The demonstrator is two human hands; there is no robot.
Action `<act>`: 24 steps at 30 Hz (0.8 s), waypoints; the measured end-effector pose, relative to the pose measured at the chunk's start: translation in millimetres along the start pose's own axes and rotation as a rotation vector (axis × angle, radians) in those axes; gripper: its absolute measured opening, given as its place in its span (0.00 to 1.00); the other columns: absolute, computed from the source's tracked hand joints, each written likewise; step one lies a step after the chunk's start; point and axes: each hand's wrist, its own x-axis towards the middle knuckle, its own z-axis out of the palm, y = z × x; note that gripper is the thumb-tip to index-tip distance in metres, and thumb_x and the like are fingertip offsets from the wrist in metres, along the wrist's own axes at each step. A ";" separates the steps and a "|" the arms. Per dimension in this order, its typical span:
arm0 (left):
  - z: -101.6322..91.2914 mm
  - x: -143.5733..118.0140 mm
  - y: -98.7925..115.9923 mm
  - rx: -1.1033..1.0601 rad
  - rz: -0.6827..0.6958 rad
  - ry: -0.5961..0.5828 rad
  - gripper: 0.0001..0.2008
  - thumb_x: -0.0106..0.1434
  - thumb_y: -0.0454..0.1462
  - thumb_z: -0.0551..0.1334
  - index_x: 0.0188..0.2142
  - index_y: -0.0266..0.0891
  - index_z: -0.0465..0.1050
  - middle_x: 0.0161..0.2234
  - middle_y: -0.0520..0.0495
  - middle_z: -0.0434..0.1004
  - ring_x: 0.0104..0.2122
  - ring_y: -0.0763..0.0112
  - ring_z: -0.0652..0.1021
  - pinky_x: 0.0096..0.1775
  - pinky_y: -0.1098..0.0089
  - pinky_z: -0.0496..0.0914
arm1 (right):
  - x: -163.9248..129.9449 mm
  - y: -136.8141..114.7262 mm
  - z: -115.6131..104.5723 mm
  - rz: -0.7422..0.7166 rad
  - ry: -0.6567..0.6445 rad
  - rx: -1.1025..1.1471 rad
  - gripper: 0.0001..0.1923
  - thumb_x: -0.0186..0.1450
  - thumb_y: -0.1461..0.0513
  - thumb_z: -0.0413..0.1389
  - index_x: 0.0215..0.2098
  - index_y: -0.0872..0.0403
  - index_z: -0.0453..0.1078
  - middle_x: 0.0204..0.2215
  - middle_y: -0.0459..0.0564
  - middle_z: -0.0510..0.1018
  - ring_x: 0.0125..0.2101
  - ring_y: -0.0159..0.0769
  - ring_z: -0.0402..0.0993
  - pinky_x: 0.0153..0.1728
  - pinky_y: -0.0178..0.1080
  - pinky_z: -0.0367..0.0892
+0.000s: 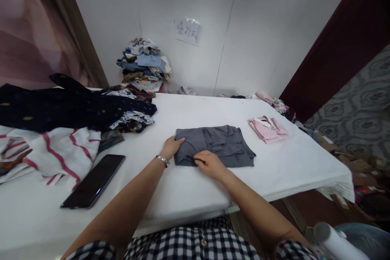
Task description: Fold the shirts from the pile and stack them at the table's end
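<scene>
A dark grey garment [222,142], folded into a rough rectangle with creases toward its right part, lies on the white-covered table. At its left edge is my left hand [171,148], thumb on top of the cloth and the other fingers partly hidden at the edge, closed on it. My right hand [211,164] pinches the garment's near edge with curled fingers. A folded pink shirt [269,130] with a white collar rests to the right, apart from both hands.
Left on the table [195,109] lie a black phone [94,182], a white cloth with red stripes [67,148] and a dark navy garment [70,107]. Stacked clothes [146,65] stand by the wall below a paper sign [187,31]. More clothes [272,100] line the far right edge.
</scene>
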 end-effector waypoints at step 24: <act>-56.3 -19.6 0.9 -0.215 -0.038 0.072 0.19 0.49 0.38 0.71 0.40 0.35 0.72 0.39 0.39 0.81 0.35 0.61 0.80 0.33 0.68 0.74 | 47.2 -20.5 15.1 0.439 0.209 0.831 0.32 0.62 0.47 0.57 0.61 0.49 0.64 0.63 0.53 0.63 0.63 0.42 0.59 0.63 0.48 0.53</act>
